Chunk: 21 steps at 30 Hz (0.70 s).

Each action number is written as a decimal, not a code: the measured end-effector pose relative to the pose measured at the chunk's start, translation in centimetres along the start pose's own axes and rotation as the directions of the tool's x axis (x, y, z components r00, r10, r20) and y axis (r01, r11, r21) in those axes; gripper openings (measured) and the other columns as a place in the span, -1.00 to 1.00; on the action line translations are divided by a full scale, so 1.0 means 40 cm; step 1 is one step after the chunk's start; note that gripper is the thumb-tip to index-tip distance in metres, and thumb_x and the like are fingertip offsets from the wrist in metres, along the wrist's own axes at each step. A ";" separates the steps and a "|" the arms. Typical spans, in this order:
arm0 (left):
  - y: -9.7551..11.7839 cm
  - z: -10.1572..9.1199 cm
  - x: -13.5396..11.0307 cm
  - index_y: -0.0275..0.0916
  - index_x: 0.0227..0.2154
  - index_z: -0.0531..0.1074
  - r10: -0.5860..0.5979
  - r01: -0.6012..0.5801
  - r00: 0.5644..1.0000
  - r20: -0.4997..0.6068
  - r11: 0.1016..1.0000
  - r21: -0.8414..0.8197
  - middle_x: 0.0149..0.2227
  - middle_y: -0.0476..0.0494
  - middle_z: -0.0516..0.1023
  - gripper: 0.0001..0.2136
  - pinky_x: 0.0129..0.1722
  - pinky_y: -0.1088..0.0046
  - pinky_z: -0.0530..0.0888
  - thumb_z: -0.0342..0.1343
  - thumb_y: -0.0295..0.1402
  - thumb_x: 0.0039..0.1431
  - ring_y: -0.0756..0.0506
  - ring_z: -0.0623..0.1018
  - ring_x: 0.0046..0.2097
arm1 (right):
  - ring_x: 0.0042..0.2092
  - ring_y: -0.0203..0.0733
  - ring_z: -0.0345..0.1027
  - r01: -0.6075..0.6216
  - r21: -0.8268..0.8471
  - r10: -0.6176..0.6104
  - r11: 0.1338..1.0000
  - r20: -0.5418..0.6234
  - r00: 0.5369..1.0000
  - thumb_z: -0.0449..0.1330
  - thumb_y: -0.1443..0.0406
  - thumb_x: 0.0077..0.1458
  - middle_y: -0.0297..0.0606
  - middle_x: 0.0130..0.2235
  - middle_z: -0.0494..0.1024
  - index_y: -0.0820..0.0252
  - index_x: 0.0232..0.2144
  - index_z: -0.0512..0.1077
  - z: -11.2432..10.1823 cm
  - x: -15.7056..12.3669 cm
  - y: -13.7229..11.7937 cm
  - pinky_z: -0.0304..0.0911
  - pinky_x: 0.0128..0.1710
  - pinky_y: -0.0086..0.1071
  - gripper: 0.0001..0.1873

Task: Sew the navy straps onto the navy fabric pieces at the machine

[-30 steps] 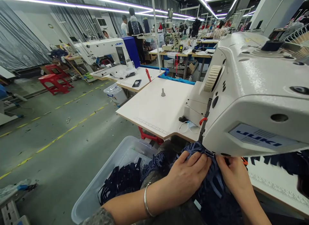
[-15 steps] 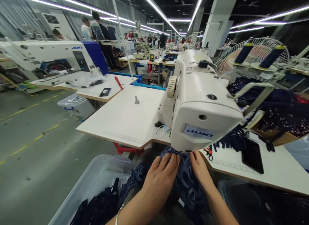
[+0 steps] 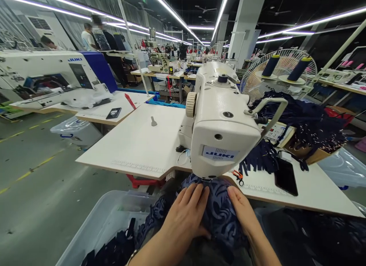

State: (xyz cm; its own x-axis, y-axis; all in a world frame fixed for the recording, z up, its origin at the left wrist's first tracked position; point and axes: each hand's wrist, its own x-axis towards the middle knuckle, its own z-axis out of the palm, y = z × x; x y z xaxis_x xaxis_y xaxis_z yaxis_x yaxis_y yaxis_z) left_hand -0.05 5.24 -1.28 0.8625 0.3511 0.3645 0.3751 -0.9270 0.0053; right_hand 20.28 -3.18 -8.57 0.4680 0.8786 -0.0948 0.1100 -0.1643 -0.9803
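A white sewing machine (image 3: pixel 225 125) stands before me, its head over navy patterned fabric (image 3: pixel 221 207). My left hand (image 3: pixel 183 212) grips the cloth just left of the needle area, fingers together on top and thumb lower down. On the cloth's right side, my right hand (image 3: pixel 243 209) has its thumb on top, with its other fingers mostly hidden. The needle and presser foot are hidden behind the machine head and cloth. More of the same fabric trails left towards a clear plastic bin (image 3: pixel 94 216) holding dark pieces.
Orange-handled snips (image 3: pixel 238 177) and a black phone (image 3: pixel 286 176) lie on the right tabletop, near navy straps (image 3: pixel 260 157). A grey metal piece (image 3: pixel 153 122) rests on the left tabletop. Behind are thread cones (image 3: pixel 270 66), a fan (image 3: pixel 248 77) and another sewing machine (image 3: pixel 42 75).
The view has turned slightly right. My right hand has drawn back from under the machine head, baring more patterned fabric between my hands. My left thumb now shows lower on the cloth.
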 end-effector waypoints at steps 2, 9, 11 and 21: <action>0.015 -0.024 0.000 -0.47 0.18 0.17 0.042 -0.046 0.999 -0.024 0.984 -0.172 0.16 -0.48 0.31 -0.04 0.14 0.19 0.35 0.12 0.27 -0.08 -0.32 0.32 0.19 | -0.28 -0.18 0.36 0.033 0.007 -0.032 0.999 -0.063 0.997 -0.01 -0.03 0.24 -0.31 -0.36 0.48 0.15 -0.29 0.41 -0.026 -0.030 -0.021 0.29 -0.23 -0.39 -0.58; 0.070 -0.075 0.016 -0.22 -0.02 0.36 -0.033 0.146 0.988 0.152 0.543 -0.827 -0.21 -0.05 0.55 -0.76 -0.22 0.60 0.45 -0.01 -0.25 0.35 0.00 0.53 -0.21 | -0.33 -0.16 0.46 0.478 -0.191 -0.407 0.857 0.316 0.857 0.13 0.09 0.18 -0.29 -0.38 0.60 0.00 -0.29 0.58 -0.053 -0.147 -0.153 0.30 -0.27 -0.40 -0.75; 0.058 -0.074 0.020 -0.24 -0.23 0.43 -0.154 0.341 0.940 0.305 0.422 -0.840 -0.41 0.04 0.50 -0.83 -0.40 0.63 0.39 0.01 -0.27 0.33 0.03 0.47 -0.38 | -0.35 -0.17 0.44 0.413 -0.210 -0.312 0.886 0.389 0.867 0.06 0.08 0.23 -0.27 -0.39 0.58 0.04 -0.35 0.58 -0.074 -0.107 -0.175 0.29 -0.30 -0.39 -0.66; -0.028 -0.040 0.045 -0.24 -0.32 0.44 -0.291 0.315 0.948 0.124 0.906 -0.282 -0.32 -0.08 0.43 -0.90 -0.36 0.43 0.41 0.05 -0.40 0.29 -0.11 0.49 -0.32 | -0.54 -0.39 0.19 -0.159 -0.152 0.069 0.975 -0.477 0.876 0.21 0.23 0.17 -0.46 -0.52 0.34 0.25 -0.49 0.34 -0.280 0.294 0.011 0.19 -0.48 -0.44 -0.74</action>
State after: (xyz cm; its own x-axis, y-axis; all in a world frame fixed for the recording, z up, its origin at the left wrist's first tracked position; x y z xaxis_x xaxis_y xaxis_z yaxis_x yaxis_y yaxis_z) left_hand 0.54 6.71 0.86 0.7510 0.6195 0.2285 0.5161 -0.7666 0.3821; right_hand 35.66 2.04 -8.17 0.8360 0.5445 -0.0675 0.1661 -0.3684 -0.9147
